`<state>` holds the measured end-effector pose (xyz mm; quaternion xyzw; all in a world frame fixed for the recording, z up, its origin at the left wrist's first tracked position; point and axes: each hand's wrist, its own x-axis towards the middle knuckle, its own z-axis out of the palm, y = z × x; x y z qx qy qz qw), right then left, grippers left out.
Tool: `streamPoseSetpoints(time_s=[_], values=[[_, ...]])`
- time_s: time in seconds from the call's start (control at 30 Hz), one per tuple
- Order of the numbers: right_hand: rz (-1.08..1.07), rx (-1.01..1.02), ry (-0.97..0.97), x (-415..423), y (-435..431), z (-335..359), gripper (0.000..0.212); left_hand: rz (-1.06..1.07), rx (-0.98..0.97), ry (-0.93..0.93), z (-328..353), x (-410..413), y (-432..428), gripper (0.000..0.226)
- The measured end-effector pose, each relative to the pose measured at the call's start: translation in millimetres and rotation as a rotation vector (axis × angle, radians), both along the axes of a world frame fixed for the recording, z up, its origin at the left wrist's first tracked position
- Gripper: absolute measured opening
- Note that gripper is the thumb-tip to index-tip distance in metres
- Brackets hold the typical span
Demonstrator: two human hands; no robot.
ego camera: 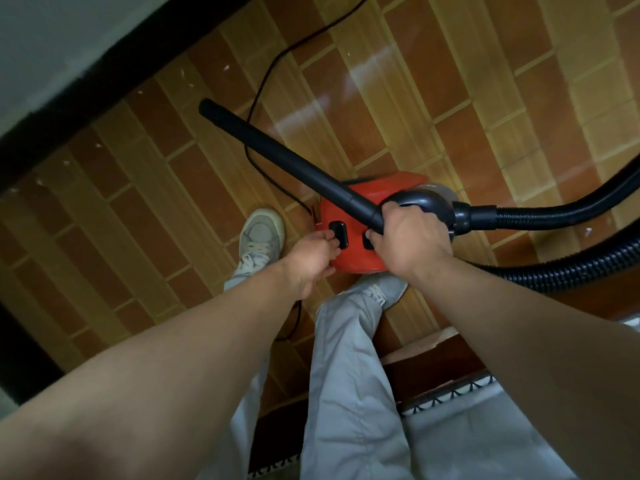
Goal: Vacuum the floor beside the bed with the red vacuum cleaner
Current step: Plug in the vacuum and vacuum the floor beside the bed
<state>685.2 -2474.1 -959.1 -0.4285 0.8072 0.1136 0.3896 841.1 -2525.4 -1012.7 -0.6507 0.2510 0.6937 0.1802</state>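
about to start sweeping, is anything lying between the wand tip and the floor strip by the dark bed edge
Only the thin black power cord, which snakes across the tiles right beside the wand tip. Beyond it, the floor up to the dark edge shows just small white specks.

Just left of the left hand (311, 258), a white shoe (260, 233) with white laces, toe pointing away. Right under the right hand (408, 244), a second shoe (388, 289), partly hidden by a trouser leg. Below both hands, between the two arms, light grey trousers (346, 375), loose and creased. Far up and left of the left hand, a black strip (86, 95) along the foot of a pale wall (52, 29). Near that strip, well away from both hands, small white bits (227, 67) here and there.
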Motion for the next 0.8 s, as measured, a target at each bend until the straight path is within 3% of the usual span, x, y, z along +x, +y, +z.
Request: streamPoseSetpoints(time_s=[0.3,0.6,0.8], values=[[-0.025,-0.012,0.019,9,15,2,0.028,0.019,-0.037,-0.026,-3,0,5,0.048],[0.080,-0.094,0.006,10,29,0,0.018,-0.094,0.043,-0.018,-2,3,14,0.066],[0.124,-0.059,-0.048,3,29,1,0.024,0.024,0.066,-0.013,2,11,20,0.062]])
